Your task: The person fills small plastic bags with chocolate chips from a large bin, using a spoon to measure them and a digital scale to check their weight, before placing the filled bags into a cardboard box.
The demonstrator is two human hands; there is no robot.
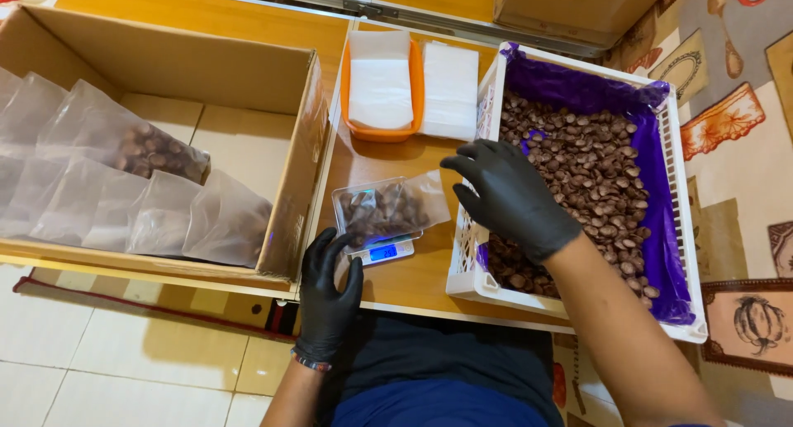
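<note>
- Left hand in a black glove rests at the edge of the small digital scale, fingers loosely spread, gripping nothing
- Clear plastic pouch of brown nuts lies on that scale on the wooden desk
- Right hand, gloved, hovers with fingers spread wide over the white plastic crate with purple liner, full of brown nuts
- Open cardboard box at left holds filled pouches

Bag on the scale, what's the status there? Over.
Left hand open, grip empty, by the small scale. Clear bag of brown nuts sits on it. Right hand open over the white crate of nuts. Nothing in the way.
</note>
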